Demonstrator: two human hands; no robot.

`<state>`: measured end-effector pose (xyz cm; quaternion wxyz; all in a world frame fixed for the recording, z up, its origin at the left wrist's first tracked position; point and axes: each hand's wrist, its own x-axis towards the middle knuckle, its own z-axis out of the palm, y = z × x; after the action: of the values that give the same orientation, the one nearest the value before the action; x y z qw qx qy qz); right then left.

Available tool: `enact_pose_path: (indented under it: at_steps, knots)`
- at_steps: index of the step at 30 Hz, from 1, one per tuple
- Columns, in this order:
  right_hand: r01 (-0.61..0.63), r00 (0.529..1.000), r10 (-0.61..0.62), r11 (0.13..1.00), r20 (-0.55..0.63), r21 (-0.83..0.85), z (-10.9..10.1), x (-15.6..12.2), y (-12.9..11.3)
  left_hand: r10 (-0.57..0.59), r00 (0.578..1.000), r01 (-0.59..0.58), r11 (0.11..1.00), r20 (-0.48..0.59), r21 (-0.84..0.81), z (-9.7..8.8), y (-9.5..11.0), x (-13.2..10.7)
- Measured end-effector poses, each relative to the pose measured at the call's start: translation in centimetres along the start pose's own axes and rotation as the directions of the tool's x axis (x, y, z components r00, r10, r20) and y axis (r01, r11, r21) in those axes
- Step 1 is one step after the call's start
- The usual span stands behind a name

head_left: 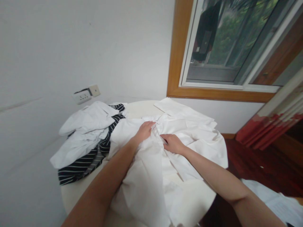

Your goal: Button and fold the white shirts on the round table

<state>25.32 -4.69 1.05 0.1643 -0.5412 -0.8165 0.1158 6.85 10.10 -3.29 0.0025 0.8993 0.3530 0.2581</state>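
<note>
A white garment that looks like a shirt (146, 176) lies spread over a round, pale table (139, 108), its cloth loose and wrinkled. My left hand (145, 130) rests on it near the middle, fingertips closed at a raised fold. Just to the right, my right hand (174, 144) pinches the edge of the same cloth between thumb and fingers. A seam or strip runs from between the hands toward me. The exact grip of the left fingertips is partly hidden by the fabric.
Bundled white cloth (87, 123) and black-and-white striped cloth (80, 167) lie at the table's left side. Behind are a wall socket (82, 96) and a wood-framed window (180, 56). A red and cream curtain (267, 126) hangs right; another white item (274, 198) lies lower right.
</note>
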Motion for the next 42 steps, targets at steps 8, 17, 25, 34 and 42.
enact_pose_path:
  at_steps: [8, 17, 25, 34, 42]
  knots:
    - [-0.134, 0.983, 0.122, 0.988, -0.138, -0.075, 0.2, -0.4, -1.0, 0.169, 0.986, -0.166, 0.98, 0.013, -0.105, -2.6, 3.2, 0.2]
    - [-0.02, 1.0, 0.018, 0.976, -0.009, -0.216, -0.2, -0.5, -1.3, 0.132, 0.991, -0.131, 0.986, 0.001, -0.098, -2.9, 2.6, 0.3]
    - [-0.03, 0.995, 0.015, 0.988, -0.098, -0.149, 0.0, -0.1, -1.4, -0.082, 0.985, 0.012, 0.912, -0.155, -0.411, -2.2, 1.8, 1.2]
    - [0.104, 0.982, -0.126, 0.982, 0.139, 0.155, -0.9, -0.2, 0.0, 0.103, 0.991, -0.096, 0.992, 0.081, -0.082, 1.1, 1.5, -0.5]
    - [0.138, 0.921, -0.26, 0.914, 0.289, 0.381, -2.8, -1.6, -0.1, 0.096, 0.983, -0.106, 0.993, 0.155, 0.058, 1.7, 1.3, -0.9]
